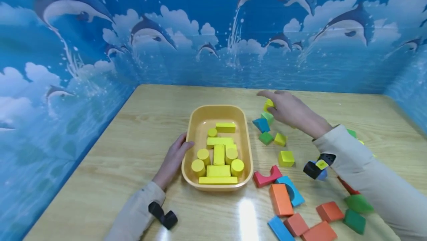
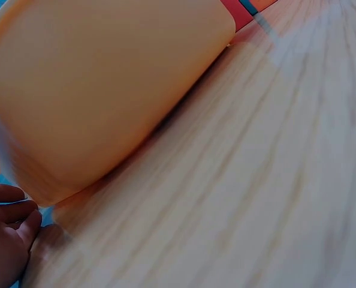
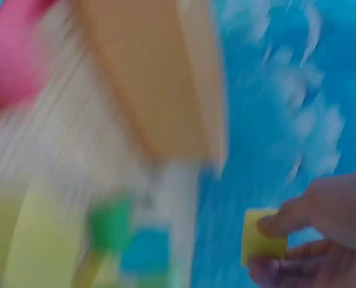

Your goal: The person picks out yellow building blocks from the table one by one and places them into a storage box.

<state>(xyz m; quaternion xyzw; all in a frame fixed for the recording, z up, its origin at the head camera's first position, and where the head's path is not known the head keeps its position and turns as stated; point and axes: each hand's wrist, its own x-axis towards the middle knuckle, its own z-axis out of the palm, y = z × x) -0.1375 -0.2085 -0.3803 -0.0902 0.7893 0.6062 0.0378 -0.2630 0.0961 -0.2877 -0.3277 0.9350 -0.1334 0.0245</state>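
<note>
A yellow-orange plastic tray (image 1: 220,111) holds several yellow blocks, both cylinders and bars. My left hand (image 1: 171,161) grips its left side, the thumb lying over the rim. In the left wrist view the tray's outer wall (image 2: 106,90) fills the upper left, and the hand (image 2: 10,234) shows only at the edge. Right of the tray's far end, my right hand (image 1: 290,109) pinches a small yellow block (image 3: 255,240) between thumb and fingers. Just below that hand lie a light green block (image 1: 267,117), a blue triangular block (image 1: 261,124) and a green block (image 1: 266,138).
Two yellow blocks, one a cube (image 1: 286,158), lie right of the tray. Nearer stand a red arch block (image 1: 268,177), a blue arch block (image 1: 291,192), an orange block (image 1: 281,200) and several others. The right sleeve (image 1: 360,174) covers some blocks. A dolphin-printed backdrop (image 1: 207,66) borders the table.
</note>
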